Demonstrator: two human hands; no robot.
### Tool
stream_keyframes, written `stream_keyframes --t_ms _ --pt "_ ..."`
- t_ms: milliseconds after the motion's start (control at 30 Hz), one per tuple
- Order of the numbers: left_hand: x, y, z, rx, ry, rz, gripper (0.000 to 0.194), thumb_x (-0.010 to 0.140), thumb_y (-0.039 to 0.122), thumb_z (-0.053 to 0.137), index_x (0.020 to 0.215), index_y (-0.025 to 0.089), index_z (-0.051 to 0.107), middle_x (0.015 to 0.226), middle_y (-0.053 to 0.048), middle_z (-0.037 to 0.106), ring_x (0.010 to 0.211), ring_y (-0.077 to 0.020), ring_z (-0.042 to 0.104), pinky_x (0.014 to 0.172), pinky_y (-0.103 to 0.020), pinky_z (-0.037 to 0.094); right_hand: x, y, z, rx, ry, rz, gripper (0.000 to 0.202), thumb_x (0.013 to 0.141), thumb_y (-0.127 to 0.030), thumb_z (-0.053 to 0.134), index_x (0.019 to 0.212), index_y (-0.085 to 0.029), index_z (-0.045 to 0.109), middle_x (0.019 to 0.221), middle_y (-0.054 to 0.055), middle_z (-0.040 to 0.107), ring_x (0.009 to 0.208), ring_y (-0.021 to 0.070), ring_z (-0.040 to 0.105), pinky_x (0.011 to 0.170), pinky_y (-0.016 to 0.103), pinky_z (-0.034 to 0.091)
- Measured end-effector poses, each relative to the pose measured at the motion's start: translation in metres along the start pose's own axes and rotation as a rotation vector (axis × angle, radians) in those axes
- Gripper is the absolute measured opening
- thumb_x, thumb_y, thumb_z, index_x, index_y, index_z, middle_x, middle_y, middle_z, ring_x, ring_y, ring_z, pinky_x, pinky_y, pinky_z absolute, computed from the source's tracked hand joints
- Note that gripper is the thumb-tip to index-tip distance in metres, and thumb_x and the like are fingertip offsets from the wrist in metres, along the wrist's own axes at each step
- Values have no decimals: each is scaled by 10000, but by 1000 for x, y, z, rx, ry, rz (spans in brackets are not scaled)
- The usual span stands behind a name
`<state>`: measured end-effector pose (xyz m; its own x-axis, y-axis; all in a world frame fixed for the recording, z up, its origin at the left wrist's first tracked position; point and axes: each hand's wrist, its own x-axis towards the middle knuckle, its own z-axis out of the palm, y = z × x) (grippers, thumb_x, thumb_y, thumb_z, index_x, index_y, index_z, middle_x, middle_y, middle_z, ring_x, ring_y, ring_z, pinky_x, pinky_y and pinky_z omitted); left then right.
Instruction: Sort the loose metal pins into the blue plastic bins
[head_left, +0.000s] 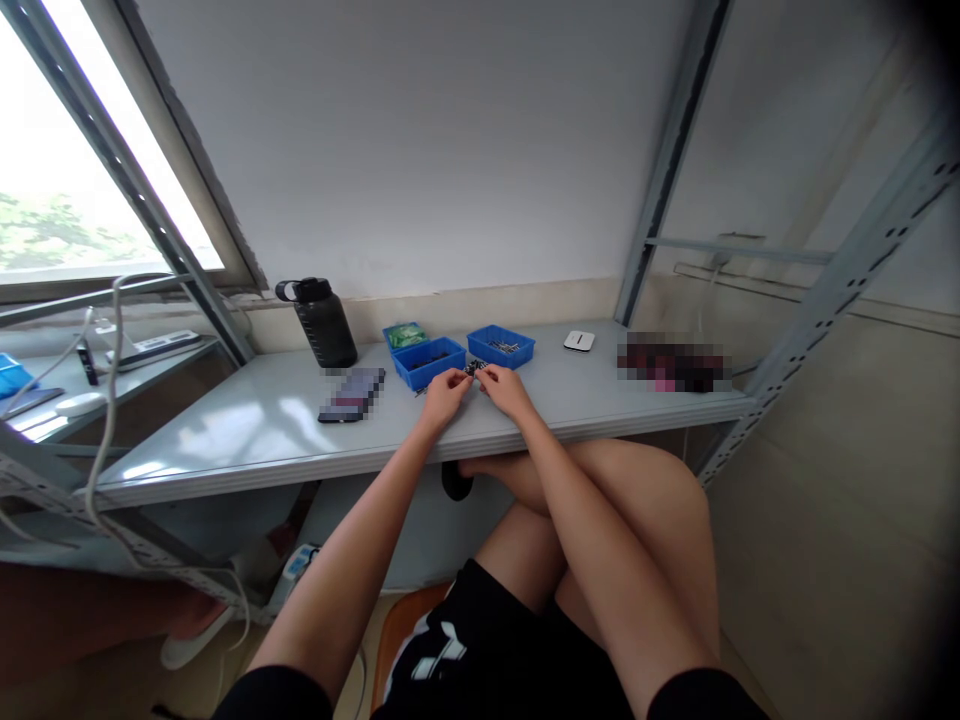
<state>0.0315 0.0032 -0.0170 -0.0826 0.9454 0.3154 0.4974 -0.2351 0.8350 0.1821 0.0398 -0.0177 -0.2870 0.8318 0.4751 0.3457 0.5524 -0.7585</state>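
Note:
My left hand (448,396) and my right hand (506,391) meet over the front half of the table, fingertips drawn together in pinches. Between and just beyond them lies a cluster of small dark and silvery metal parts (474,367). Whatever each hand pinches is too small to make out. Just behind my left hand stands a blue bin (420,380) with dark small pieces inside. A second blue bin (517,358), holding thin silvery screw-like pieces, sits behind my right hand. A few thin pieces lie beside the left bin's front, partly covered by my left hand.
A blue container with a green packet (407,335) adjoins the left bin. Farther left are a dark water bottle (327,325) and a phone (351,396). Rightward lie a small white square object (579,341) and a blurred dark-red item (671,364). Metal shelf posts (667,150) frame the table (247,440).

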Motion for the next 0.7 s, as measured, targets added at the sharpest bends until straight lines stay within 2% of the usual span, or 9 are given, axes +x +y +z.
stream_keyframes --t_ms 267,700 --pt "-3 5 -1 36 -50 55 245 907 317 575 1062 130 605 1036 -64 636 882 -180 629 768 -372 544 0 3 1 61 -22 -29 250 813 -417 571 784 -193 680 809 29 707 780 184 628 719 273 443" --pt "0 -1 -2 60 -66 84 255 910 320 569 1081 134 599 1057 -70 631 898 -184 627 779 -379 543 1 3 1 89 2 -34 187 805 -307 538 765 -178 667 766 27 690 731 173 615 694 269 436"
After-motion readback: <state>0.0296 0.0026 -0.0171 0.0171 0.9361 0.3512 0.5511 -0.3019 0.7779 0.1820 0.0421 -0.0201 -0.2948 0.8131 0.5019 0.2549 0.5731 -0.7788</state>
